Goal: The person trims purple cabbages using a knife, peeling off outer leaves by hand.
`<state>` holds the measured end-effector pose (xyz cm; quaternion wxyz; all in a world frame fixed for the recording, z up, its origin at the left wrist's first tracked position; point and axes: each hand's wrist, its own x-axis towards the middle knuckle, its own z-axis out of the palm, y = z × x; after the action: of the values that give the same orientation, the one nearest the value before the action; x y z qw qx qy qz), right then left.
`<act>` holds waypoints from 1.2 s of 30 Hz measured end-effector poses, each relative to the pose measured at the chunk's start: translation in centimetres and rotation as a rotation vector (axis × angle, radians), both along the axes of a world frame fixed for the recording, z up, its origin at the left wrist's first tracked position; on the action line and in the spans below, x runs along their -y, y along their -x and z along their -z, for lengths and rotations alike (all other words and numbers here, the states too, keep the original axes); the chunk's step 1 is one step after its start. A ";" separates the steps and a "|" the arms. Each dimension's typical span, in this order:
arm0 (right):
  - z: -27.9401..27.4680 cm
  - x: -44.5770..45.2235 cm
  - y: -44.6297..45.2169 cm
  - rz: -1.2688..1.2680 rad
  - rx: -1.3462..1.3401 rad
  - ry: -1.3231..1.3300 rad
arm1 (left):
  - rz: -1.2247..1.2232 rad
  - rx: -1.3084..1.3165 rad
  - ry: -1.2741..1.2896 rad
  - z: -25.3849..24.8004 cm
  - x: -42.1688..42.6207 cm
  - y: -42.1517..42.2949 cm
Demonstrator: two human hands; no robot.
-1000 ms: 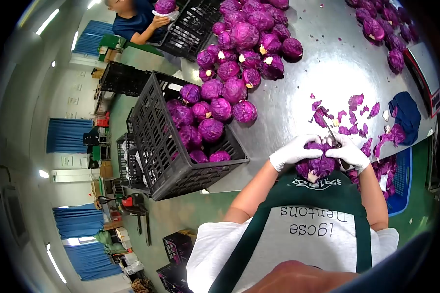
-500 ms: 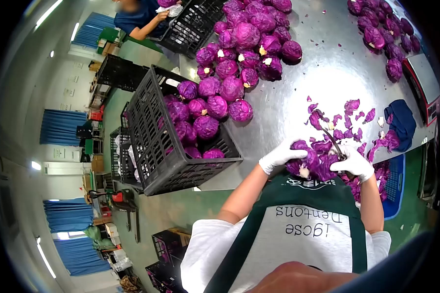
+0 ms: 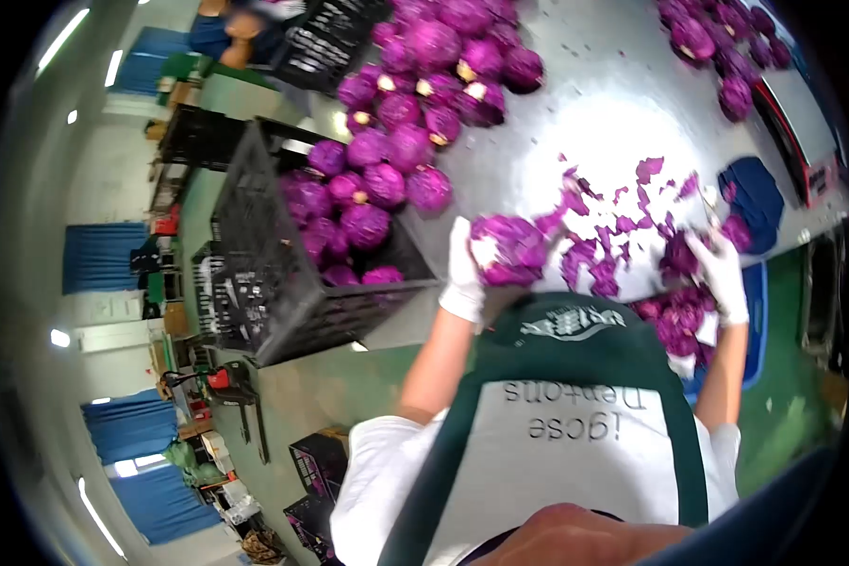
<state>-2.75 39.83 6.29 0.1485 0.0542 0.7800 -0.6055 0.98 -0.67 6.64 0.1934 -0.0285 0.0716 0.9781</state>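
My left hand [image 3: 464,274], in a white glove, is wrapped round the left side of a purple cabbage [image 3: 509,250] with a pale cut stem, just above the apron. At the right, my gloved right hand [image 3: 720,269] is closed on dark purple leaves [image 3: 679,257] near the table edge, above a blue basket [image 3: 755,330] of leaves. A knife cannot be made out in it. Torn leaf pieces [image 3: 623,224] lie scattered on the metal table [image 3: 575,123] between and beyond my hands.
A black crate [image 3: 283,302] of cabbages stands at the left, beside a large cabbage pile [image 3: 434,47]. More cabbages [image 3: 731,57], a red-edged device [image 3: 797,123] and a dark blue cloth [image 3: 753,203] are at the right. A co-worker [image 3: 226,33] is at the upper left.
My hands have moved apart. My left hand has carried the cabbage left; my right hand has moved right with leaves, off the cabbage. The view has shifted, and the dark blade seen earlier no longer shows.
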 end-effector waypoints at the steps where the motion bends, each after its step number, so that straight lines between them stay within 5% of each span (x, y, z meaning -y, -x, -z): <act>1: 0.2 1.3 0.2 0.019 -0.112 -0.044 | 0.034 -0.048 -0.207 0.2 0.2 0.4; 4: -1.6 6.4 1.7 -0.136 -0.112 0.156 | -0.285 0.048 0.694 2.0 0.9 0.3; 5: -0.8 8.0 2.3 -0.171 -0.163 0.215 | -0.148 0.130 0.141 0.6 0.0 0.3; 11: -1.8 15.3 5.0 -0.290 0.092 0.666 | -0.179 0.026 0.118 -0.2 -2.6 -1.1; 14: -1.8 17.1 5.9 -0.227 0.190 0.627 | -0.263 0.187 0.307 0.9 -2.0 -0.9; 15: -1.2 17.5 6.1 -0.233 0.255 0.664 | -0.327 0.287 0.613 1.2 -2.4 -1.1; 17: -0.1 18.2 6.3 -0.189 0.417 0.869 | -0.302 0.297 0.339 1.5 -2.1 -0.6; 20: 0.1 18.9 6.0 0.142 0.290 0.850 | -0.302 0.315 0.180 -0.8 -3.6 0.6; 22: 1.7 18.5 6.3 0.181 0.040 0.698 | -0.362 0.249 0.439 0.1 -3.1 1.4; 24: 2.2 16.3 7.0 0.147 -0.054 0.667 | -0.311 0.140 0.125 1.0 -2.7 2.1; 29: -1.7 8.8 8.8 -0.223 -0.029 0.252 | -0.458 0.248 0.504 2.8 -0.7 2.8; 30: -1.1 7.9 8.8 -0.259 -0.125 -0.144 | -0.433 0.271 0.432 2.4 -0.5 3.1; 33: -1.6 10.5 8.2 -0.206 -0.192 -0.090 | -0.316 0.331 0.308 0.3 -1.2 4.3; 34: -4.1 11.9 7.8 -0.193 0.119 0.152 | -0.252 0.259 0.172 0.3 -1.5 4.7; 36: -6.9 14.5 6.3 -0.281 -0.050 0.211 | -0.224 0.324 0.260 -0.6 -2.9 5.2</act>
<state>-9.01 25.37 13.16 0.2172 -0.0863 0.7154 -0.6584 -4.20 2.24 7.24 0.0872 -0.2173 0.1612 0.9587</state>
